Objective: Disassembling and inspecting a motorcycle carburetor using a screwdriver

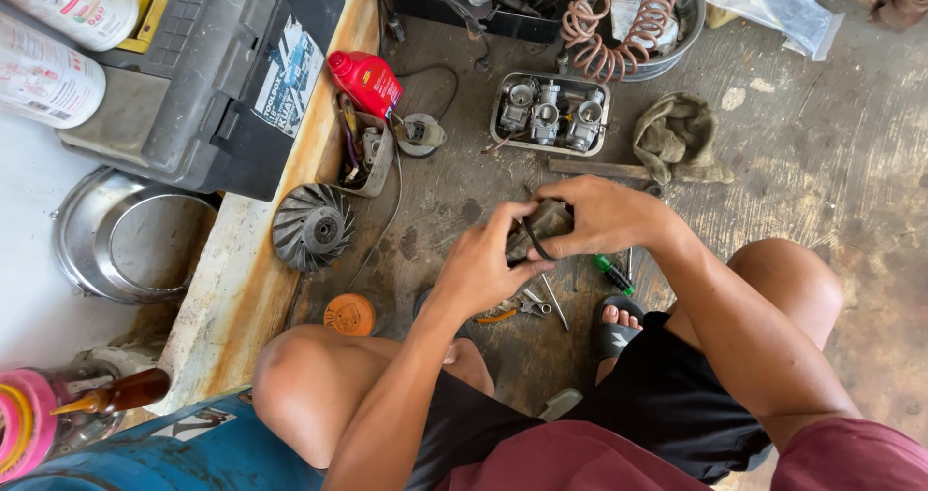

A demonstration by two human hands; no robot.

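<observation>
Gripping dark part — between left hand, right hand.

Both hands meet over the stained concrete floor, the left hand and right hand gripping a small dark metal part with a black rubber ring looped at its edge. Beneath them lie pliers, a green-handled screwdriver and an orange cap. Farther off sit a tray of carburetors, a rag, a red bottle, a finned fan wheel and a grey toolbox.
</observation>
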